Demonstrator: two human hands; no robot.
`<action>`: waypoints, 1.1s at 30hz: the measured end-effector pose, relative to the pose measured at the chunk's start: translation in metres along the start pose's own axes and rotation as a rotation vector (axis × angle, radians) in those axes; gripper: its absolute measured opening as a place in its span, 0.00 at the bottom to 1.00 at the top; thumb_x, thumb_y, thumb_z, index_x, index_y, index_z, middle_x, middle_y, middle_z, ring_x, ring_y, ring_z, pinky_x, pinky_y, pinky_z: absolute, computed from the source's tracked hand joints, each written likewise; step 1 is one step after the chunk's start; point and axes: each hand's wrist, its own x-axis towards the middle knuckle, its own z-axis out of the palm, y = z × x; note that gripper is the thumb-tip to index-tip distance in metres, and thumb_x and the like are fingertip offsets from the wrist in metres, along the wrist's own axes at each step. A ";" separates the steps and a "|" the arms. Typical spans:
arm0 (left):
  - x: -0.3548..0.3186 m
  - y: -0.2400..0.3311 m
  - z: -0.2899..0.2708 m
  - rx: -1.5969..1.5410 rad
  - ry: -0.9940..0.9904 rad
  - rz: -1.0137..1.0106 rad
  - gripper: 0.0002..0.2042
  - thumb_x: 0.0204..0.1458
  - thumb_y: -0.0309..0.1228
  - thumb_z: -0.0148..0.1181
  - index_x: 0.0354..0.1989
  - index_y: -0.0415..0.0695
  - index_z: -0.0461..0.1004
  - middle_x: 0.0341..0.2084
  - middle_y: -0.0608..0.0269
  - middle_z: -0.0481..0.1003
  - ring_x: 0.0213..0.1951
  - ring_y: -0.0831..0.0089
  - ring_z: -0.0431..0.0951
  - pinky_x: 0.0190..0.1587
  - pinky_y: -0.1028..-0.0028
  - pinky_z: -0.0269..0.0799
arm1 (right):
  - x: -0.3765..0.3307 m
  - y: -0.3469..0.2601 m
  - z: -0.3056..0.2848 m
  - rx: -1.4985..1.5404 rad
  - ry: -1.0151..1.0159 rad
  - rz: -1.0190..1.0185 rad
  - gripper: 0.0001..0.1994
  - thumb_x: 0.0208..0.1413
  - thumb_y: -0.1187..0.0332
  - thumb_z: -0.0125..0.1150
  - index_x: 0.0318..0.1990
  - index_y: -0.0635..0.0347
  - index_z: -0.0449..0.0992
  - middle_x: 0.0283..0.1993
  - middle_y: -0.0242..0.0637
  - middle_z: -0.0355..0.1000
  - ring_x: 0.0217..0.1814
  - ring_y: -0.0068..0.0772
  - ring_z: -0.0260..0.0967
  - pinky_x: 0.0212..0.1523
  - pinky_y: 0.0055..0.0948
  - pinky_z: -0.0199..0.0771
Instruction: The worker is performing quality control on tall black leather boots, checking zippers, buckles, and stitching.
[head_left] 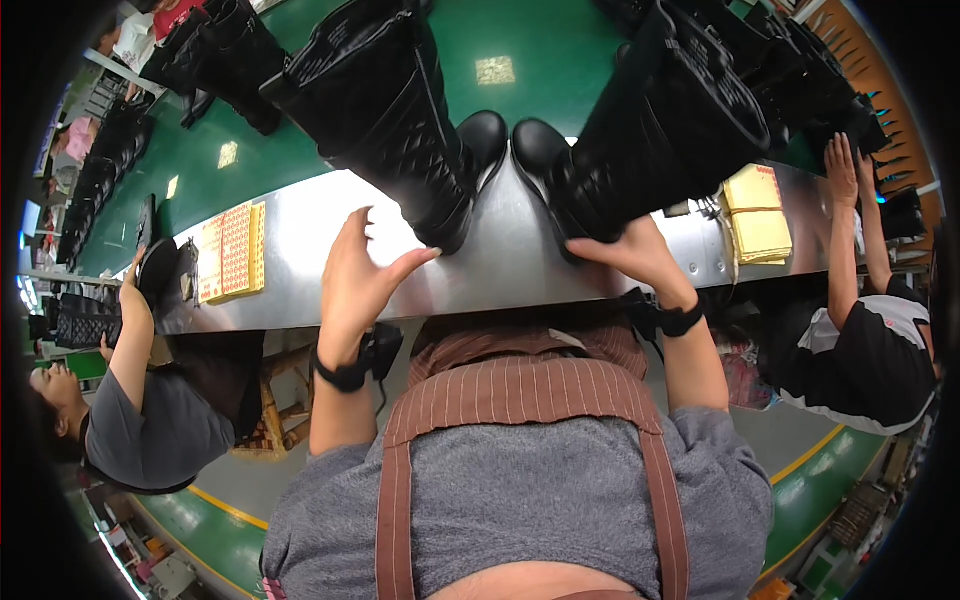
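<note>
Two tall black boots stand side by side on a metal work surface (490,275), toes pointing away from me. My left hand (358,280) is open beside the left boot (385,130); its fingers are spread and its thumb tip is at the heel, where I cannot tell whether it touches. The right boot (650,130) has a quilted panel and leans outward in view. My right hand (645,260) is at its heel with the thumb stretched out; the boot's shaft hides the other fingertips. Neither hand visibly grips a boot.
Beyond the metal strip runs a green belt (480,40) with more black boots (215,60) at far left. A stack of red-dotted yellow sheets (232,255) lies left, a yellow bundle (757,215) right. Co-workers sit at both sides, one person's hand (841,170) reaching toward boots.
</note>
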 end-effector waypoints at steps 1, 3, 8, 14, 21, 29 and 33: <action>0.011 -0.003 0.013 -0.104 0.024 0.102 0.43 0.33 0.40 0.80 0.57 0.31 0.63 0.49 0.47 0.72 0.52 0.60 0.73 0.55 0.68 0.68 | 0.006 -0.002 0.010 -0.090 -0.014 0.093 0.34 0.40 0.55 0.75 0.53 0.68 0.72 0.45 0.47 0.78 0.48 0.42 0.76 0.51 0.32 0.72; 0.024 -0.002 0.044 -0.666 -0.196 0.024 0.41 0.36 0.34 0.79 0.59 0.33 0.61 0.53 0.50 0.70 0.54 0.62 0.71 0.57 0.68 0.66 | 0.013 -0.007 0.031 -0.097 0.042 0.175 0.35 0.39 0.53 0.74 0.51 0.70 0.72 0.43 0.52 0.77 0.44 0.46 0.77 0.47 0.32 0.74; 0.028 0.003 0.072 -0.992 -0.123 0.080 0.26 0.47 0.24 0.69 0.55 0.35 0.68 0.49 0.58 0.73 0.50 0.69 0.74 0.54 0.71 0.69 | 0.010 -0.016 0.046 0.401 0.178 0.026 0.24 0.49 0.64 0.68 0.52 0.68 0.72 0.49 0.42 0.76 0.49 0.41 0.75 0.52 0.32 0.72; 0.016 0.020 0.060 -1.633 -0.313 -0.058 0.18 0.55 0.24 0.59 0.55 0.38 0.70 0.49 0.58 0.74 0.51 0.67 0.75 0.56 0.65 0.71 | -0.002 -0.011 0.041 1.260 -0.040 0.054 0.19 0.55 0.67 0.54 0.52 0.69 0.73 0.51 0.44 0.75 0.55 0.40 0.71 0.55 0.45 0.74; 0.007 0.022 0.066 -1.780 -0.441 -0.101 0.20 0.57 0.29 0.56 0.58 0.37 0.67 0.53 0.55 0.73 0.55 0.63 0.73 0.60 0.59 0.67 | -0.002 -0.005 0.047 1.306 0.013 0.030 0.23 0.52 0.64 0.56 0.52 0.71 0.73 0.54 0.44 0.74 0.58 0.40 0.71 0.63 0.39 0.65; 0.011 0.020 0.067 -1.728 -0.507 -0.143 0.22 0.56 0.26 0.56 0.60 0.38 0.66 0.56 0.55 0.70 0.57 0.62 0.71 0.63 0.58 0.64 | -0.005 0.005 0.042 1.363 -0.116 0.026 0.26 0.47 0.68 0.57 0.55 0.74 0.71 0.59 0.47 0.70 0.63 0.45 0.65 0.68 0.43 0.58; 0.017 0.017 0.073 -1.394 -0.353 -0.031 0.20 0.51 0.20 0.61 0.54 0.39 0.71 0.50 0.61 0.74 0.51 0.70 0.74 0.59 0.68 0.67 | 0.002 0.010 0.042 0.962 0.141 -0.062 0.20 0.48 0.73 0.55 0.50 0.72 0.74 0.55 0.44 0.72 0.60 0.41 0.68 0.60 0.36 0.68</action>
